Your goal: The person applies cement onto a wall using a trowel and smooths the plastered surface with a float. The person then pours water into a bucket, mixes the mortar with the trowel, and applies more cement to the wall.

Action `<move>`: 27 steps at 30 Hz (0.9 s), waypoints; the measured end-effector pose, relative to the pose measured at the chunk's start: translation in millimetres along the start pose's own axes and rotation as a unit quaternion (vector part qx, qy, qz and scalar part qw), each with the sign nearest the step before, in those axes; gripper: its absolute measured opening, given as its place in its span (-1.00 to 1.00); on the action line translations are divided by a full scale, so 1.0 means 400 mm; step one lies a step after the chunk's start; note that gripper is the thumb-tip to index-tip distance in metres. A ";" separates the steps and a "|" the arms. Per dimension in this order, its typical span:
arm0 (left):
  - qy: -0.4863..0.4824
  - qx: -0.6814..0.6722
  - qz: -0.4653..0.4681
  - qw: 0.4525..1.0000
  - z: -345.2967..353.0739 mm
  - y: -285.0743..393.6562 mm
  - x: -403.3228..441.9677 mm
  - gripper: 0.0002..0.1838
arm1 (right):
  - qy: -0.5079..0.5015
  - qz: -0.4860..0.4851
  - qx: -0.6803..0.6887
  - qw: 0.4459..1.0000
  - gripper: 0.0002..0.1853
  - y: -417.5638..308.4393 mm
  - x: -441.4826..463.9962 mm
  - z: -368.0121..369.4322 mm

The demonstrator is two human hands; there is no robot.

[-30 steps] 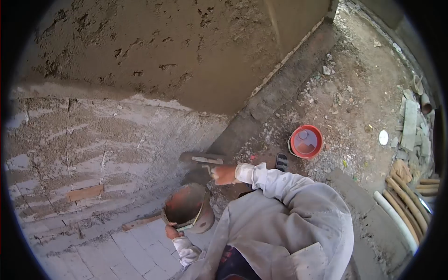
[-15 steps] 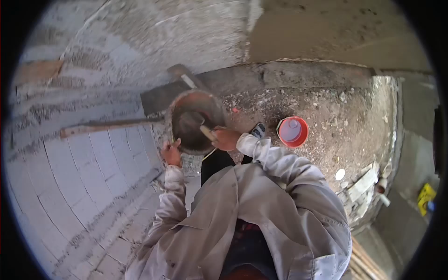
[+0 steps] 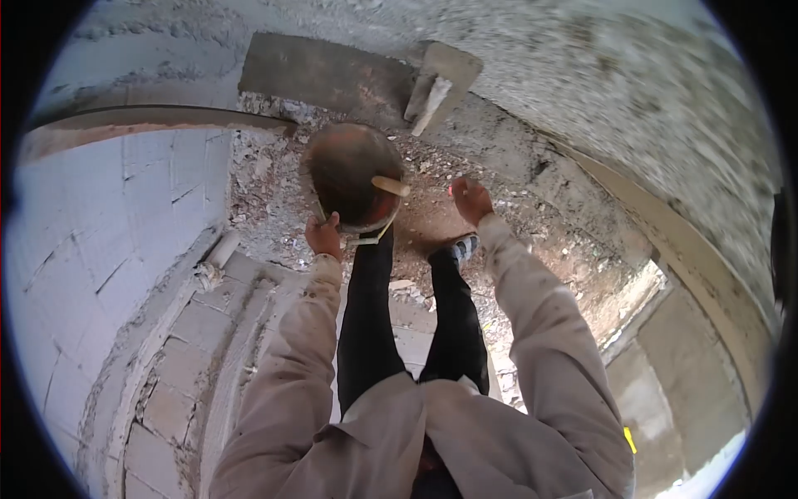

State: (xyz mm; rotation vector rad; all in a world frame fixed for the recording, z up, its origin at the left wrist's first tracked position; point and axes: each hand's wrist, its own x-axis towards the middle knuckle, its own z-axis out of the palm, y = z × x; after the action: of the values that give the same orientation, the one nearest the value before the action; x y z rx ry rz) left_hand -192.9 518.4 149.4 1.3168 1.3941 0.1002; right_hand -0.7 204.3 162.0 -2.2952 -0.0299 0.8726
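My left hand (image 3: 322,234) grips the near rim of a mortar-stained bucket (image 3: 353,133). The bucket stands on the ground, its dark inside facing me. A trowel with a wooden handle (image 3: 391,185) rests in it, the handle sticking out over the right rim and its blade not distinguishable. To the right of the bucket, my right hand (image 3: 471,201) hangs in the air, touching nothing, with its fingers loosely bent. Beyond it, a plastering float (image 3: 455,71) with a pale handle leans at the foot of the wall.
Rubble and dirt cover the ground (image 3: 424,216) around my feet. A long wooden board (image 3: 166,119) runs to the left of the bucket, above pale blockwork (image 3: 100,216). A rough plastered wall (image 3: 632,108) rises at the right. Low block steps (image 3: 179,341) lie at lower left.
My right hand has let go of the trowel and moved right, away from the bucket. My left hand stays on the rim. The view has turned, and the red pail is out of sight.
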 end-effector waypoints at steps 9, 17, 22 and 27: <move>-0.042 -0.167 -0.243 0.955 0.004 -0.251 0.270 -0.89 | 0.052 0.160 0.246 0.954 -0.31 0.162 0.639 0.388; -0.078 -0.099 -0.392 0.911 -0.040 -0.296 0.178 -0.81 | 0.063 -0.045 -0.028 0.997 -0.31 0.183 0.311 0.304; -0.256 0.017 -0.135 0.957 -0.144 -0.304 0.086 -0.74 | 0.231 -0.127 -0.208 0.942 -0.40 0.229 -0.141 0.242; -0.291 0.065 -0.027 0.954 -0.111 -0.176 -0.047 -0.71 | 0.265 -0.075 -0.050 0.960 -0.45 0.081 -0.559 -0.087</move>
State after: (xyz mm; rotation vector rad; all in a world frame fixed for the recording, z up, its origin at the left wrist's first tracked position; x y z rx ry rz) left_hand -274.5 505.6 127.5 1.2757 0.9376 -0.3959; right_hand -160.2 104.1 291.6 -2.5129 -0.0123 0.1649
